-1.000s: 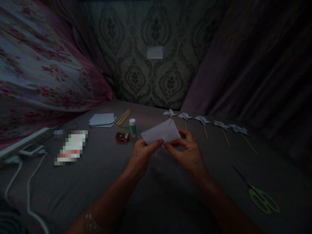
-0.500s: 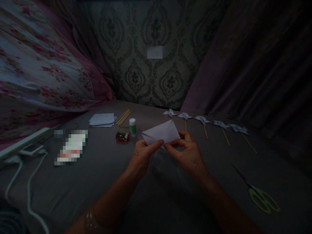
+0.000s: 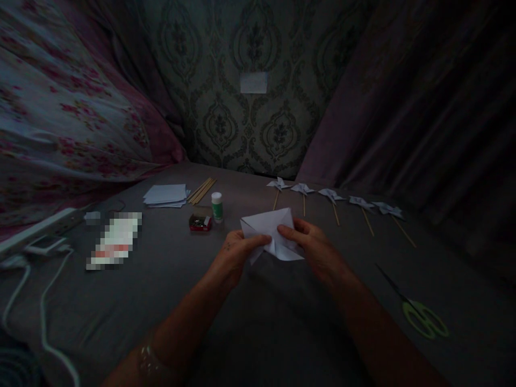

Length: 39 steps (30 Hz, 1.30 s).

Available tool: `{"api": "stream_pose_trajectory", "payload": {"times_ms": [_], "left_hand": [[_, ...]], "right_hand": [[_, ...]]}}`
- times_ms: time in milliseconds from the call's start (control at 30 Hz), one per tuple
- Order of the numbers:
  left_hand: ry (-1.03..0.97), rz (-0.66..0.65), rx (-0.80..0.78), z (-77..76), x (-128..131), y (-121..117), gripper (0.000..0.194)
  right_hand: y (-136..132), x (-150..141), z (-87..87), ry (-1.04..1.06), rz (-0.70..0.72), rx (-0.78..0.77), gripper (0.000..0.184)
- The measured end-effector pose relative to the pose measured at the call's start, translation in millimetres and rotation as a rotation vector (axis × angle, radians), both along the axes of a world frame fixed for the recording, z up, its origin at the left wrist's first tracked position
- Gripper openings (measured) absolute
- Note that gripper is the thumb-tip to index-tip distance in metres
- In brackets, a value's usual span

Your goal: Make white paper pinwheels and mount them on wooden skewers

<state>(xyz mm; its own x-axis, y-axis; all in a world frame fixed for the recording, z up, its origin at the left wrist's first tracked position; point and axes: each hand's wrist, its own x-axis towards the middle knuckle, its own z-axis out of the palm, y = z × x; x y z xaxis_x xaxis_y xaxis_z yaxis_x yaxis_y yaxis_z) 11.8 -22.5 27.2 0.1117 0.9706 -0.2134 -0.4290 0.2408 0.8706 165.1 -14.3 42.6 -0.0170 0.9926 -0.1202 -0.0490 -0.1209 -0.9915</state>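
Observation:
A white sheet of paper [image 3: 268, 223] with cut slits and a bent-in flap is held up in front of me, above the grey cloth surface. My left hand [image 3: 237, 250] grips its left side, the thumb pressed near the paper's middle. On the right side my right hand [image 3: 308, 242] pinches the paper, its thumb lying on the front face and the fingers hidden behind. Several finished paper pinwheels [image 3: 302, 188] on wooden sticks lie in a row beyond and to the right of my hands.
A glue stick [image 3: 217, 208] stands beside a small red box of metal pins [image 3: 200, 222]. Behind are wooden sticks [image 3: 202, 191] and stacked white paper [image 3: 166, 195]. Green-handled scissors [image 3: 423, 318] lie right. At left are a power strip [image 3: 38, 234] with cables and a blurred packet [image 3: 115, 241].
The paper has turned in my hands, and its lower part now shows below my thumbs. My right thumb has shifted up and right along it. The view has moved slightly.

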Motion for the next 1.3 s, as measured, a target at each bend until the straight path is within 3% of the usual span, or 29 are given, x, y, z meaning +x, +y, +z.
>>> {"api": "stream_pose_trajectory", "payload": {"times_ms": [167, 333, 500, 800, 1067, 1300], "left_hand": [[0.051, -0.023, -0.019, 2.5, -0.4, -1.2, 0.020], [0.116, -0.035, -0.042, 3.3, -0.8, -2.8, 0.014], [0.131, -0.013, -0.058, 1.9, -1.2, -1.3, 0.014], [-0.121, -0.032, -0.026, 5.1, 3.1, -3.0, 0.028], [-0.207, 0.103, -0.011, -0.6, 19.1, -10.6, 0.021], [-0.180, 0.091, 0.033, -1.2, 19.2, -10.9, 0.022]], "right_hand": [[-3.8, -3.5, 0.4, 0.224, 0.144, -0.142, 0.028], [-4.8, -5.3, -1.7, 0.125, 0.050, -0.195, 0.022], [-5.3, -11.8, -7.2, 0.099, -0.021, -0.145, 0.019], [-8.5, -28.4, -13.6, 0.410, -0.185, -0.030, 0.030], [-13.1, -42.1, -20.9, 0.557, -0.291, 0.027, 0.033], [-13.3, -44.3, -24.1, 0.580, -0.316, 0.038, 0.031]]}}
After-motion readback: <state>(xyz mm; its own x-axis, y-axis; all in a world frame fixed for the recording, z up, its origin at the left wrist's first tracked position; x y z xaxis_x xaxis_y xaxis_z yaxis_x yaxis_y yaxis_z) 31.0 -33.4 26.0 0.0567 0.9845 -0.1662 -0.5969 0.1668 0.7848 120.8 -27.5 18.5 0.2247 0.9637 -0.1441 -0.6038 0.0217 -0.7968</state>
